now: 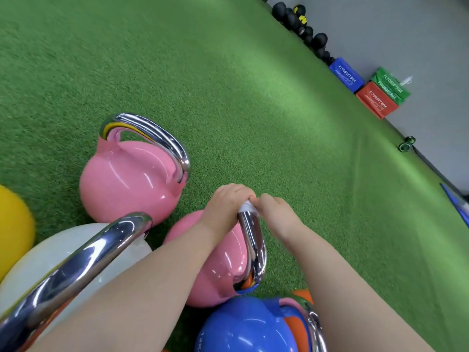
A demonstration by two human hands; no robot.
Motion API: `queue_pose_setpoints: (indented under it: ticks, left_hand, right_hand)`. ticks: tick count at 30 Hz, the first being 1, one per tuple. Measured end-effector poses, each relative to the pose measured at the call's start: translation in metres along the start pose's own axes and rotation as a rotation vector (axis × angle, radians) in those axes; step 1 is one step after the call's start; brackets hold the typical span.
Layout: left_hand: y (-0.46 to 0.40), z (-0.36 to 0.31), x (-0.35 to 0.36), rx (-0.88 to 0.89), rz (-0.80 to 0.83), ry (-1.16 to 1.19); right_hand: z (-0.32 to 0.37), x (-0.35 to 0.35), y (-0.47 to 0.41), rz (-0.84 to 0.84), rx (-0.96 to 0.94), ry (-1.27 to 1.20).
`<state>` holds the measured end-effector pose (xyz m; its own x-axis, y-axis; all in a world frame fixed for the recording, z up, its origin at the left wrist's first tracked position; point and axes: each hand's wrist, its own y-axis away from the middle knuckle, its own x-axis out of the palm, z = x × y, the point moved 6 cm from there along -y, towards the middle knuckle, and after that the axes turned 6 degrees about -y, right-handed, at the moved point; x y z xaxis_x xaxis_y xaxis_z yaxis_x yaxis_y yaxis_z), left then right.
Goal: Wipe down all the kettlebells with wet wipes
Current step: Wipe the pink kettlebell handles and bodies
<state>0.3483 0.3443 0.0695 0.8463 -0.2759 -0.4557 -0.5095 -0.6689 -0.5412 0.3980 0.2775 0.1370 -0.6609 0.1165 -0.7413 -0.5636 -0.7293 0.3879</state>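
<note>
Green turf [228, 97]; wipe [246, 206] between fingers [256, 199].

Yellow kettlebell [12, 229] cut by left edge; wet wipe [246, 206] mostly hidden.

I am facing green turf [228, 72], a grey wall [406, 34], black balls [299, 21] and plyo boxes [375, 97] lining it.

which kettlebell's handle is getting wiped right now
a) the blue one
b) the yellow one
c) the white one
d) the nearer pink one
d: both the left hand and the right hand hold the white wipe against the far end of the chrome handle of the nearer pink kettlebell.
</note>
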Motion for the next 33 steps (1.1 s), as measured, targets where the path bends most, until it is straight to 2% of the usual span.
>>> queue_pose_setpoints:
  ticks: [4, 9, 13, 16, 22, 26, 30, 33]
  left_hand:
    - [-0.005, 0.021, 0.007, -0.227, 0.149, 0.087]
    - [0.002, 0.048, 0.016, -0.526, 0.274, 0.196]
    - [0.006, 0.067, 0.026, -0.62, 0.474, 0.308]
    - [0.016, 0.081, 0.035, -0.658, 0.591, 0.244]
    - [0.022, 0.092, 0.043, -0.698, 0.619, 0.276]
    - [0.022, 0.086, 0.039, -0.669, 0.587, 0.29]
    - [0.021, 0.077, 0.032, -0.712, 0.491, 0.418]
    - [0.009, 0.057, 0.021, -0.63, 0.401, 0.334]
  right_hand:
    - [0.005, 0.004, -0.025, 0.047, 0.045, -0.058]
    - [0.015, 0.017, -0.048, 0.191, 0.052, -0.048]
    - [-0.006, 0.026, -0.066, 0.36, 0.201, -0.194]
    - [-0.022, 0.039, -0.07, 0.418, 0.281, -0.268]
    - [-0.028, 0.045, -0.075, 0.47, 0.336, -0.336]
    - [-0.025, 0.044, -0.072, 0.428, 0.32, -0.316]
    - [-0.025, 0.04, -0.066, 0.425, 0.288, -0.369]
    - [-0.022, 0.027, -0.066, 0.391, 0.246, -0.399]
